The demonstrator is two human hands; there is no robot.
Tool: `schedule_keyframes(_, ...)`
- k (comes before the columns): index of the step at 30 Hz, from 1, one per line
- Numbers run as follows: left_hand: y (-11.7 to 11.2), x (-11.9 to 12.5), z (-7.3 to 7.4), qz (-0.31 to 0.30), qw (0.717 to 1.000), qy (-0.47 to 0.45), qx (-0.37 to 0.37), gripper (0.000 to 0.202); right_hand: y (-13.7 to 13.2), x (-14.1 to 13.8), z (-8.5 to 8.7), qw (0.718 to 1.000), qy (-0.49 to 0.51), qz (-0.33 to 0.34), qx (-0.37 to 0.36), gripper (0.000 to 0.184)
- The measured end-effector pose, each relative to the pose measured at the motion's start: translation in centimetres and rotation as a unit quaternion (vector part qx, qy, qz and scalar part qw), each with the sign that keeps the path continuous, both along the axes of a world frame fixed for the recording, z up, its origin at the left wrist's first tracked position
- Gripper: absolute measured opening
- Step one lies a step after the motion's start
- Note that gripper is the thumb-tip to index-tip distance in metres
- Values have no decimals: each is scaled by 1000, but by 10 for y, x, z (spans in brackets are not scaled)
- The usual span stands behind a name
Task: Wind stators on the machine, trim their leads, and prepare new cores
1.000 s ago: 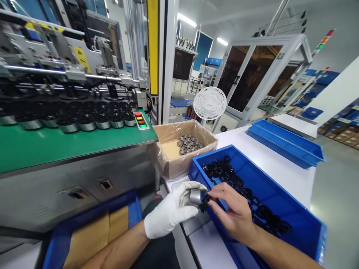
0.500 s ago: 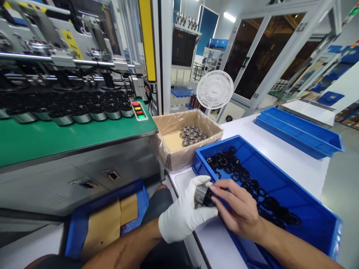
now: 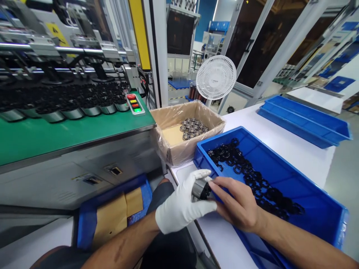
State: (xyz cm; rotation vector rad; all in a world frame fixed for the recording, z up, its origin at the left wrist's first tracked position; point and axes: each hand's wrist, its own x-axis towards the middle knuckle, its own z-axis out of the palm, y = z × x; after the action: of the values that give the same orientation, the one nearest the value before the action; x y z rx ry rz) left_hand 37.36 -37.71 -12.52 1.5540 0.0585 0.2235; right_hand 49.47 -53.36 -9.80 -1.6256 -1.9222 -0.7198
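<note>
My left hand [image 3: 183,203], in a white glove, is wrapped round a silver metal cylinder with a black toothed end, which looks like a motor stator core [image 3: 198,188]. The black end faces right. My bare right hand [image 3: 237,201] is at that end, its fingertips touching the black piece; the thumb is partly hidden behind the glove. Just beyond the right hand stands a blue bin [image 3: 283,168] holding many loose black ring-shaped parts [image 3: 252,179].
A plastic-lined cardboard box [image 3: 179,151] with small metal parts is ahead. On the left, a green worktop [image 3: 112,125] carries rows of similar cores under a machine, beside a button panel [image 3: 135,104]. A white fan [image 3: 215,77] and stacked blue trays [image 3: 303,121] stand farther off.
The camera view has shifted slightly. My right fingers have closed in and turned a little against the black end, while the left hand still holds the core.
</note>
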Motion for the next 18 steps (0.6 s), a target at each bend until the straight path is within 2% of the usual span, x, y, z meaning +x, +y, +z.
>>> schedule_keyframes(5, 5, -5, -4, -8, 1000, 13, 23, 62, 3, -1, 0, 1000, 0, -4, 0, 29)
schedule_keyframes(8, 4, -9, -13, -9, 999, 29, 33, 56, 7, -4, 0, 1000, -11, 6, 1, 31)
schedule_keyframes(12, 6, -9, -29, 51, 996, 25, 69, 52, 13, -5, -5, 1000, -21, -2, -6, 34)
schedule_keyframes(14, 11, -3, -32, 65, 994, 14, 85, 51, 13, 4, -4, 998, -7, -16, -59, 38)
schedule_keyframes(16, 16, 9, -34, 68, 988, 4, 137, 50, 11, 24, 1, 980, 32, -98, -171, 42)
schedule_keyframes(18, 18, 26, -40, 87, 969, -3, 232, 51, 7, 53, 8, 927, 80, -242, -275, 44)
